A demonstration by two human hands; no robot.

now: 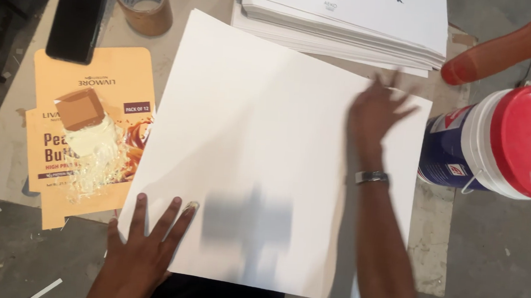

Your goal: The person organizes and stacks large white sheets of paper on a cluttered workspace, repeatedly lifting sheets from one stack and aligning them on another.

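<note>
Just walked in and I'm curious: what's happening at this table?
A person is pressing both hands flat on a large white sheet. The left hand rests on its near left corner; the right hand, blurred, lies near the far right edge. Left of the sheet, a flattened orange carton carries a smear of pale paste and a small cardboard piece. A stack of white sheets, a tape roll, a phone and a red-lidded tub sit around.
</note>
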